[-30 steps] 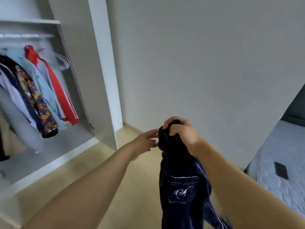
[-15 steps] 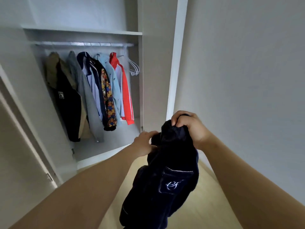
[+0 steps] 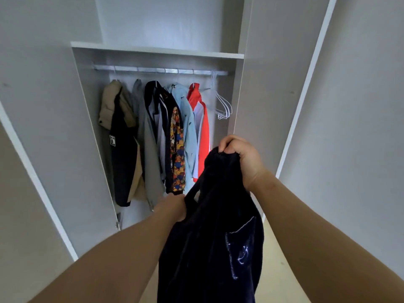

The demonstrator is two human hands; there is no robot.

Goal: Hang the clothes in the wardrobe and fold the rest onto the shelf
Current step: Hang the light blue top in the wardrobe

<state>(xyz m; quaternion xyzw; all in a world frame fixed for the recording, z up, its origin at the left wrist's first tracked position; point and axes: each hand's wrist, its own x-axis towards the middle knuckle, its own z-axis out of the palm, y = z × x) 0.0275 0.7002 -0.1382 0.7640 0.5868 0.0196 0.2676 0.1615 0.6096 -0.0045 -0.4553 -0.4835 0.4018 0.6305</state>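
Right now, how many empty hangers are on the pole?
3, I think: thin white wire hangers bunched together at the right end of the silver metal rail, just right of the red-and-white jacket. They overlap, so another may be hidden.

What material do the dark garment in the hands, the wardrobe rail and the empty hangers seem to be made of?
Dark garment: soft navy fabric, perhaps velvet or corduroy, judging by its faint sheen and pale pocket stitching.
Wardrobe rail: probably polished metal; silvery, with bright reflections.
Empty hangers: thin white wire, likely coated metal, though plastic is possible.
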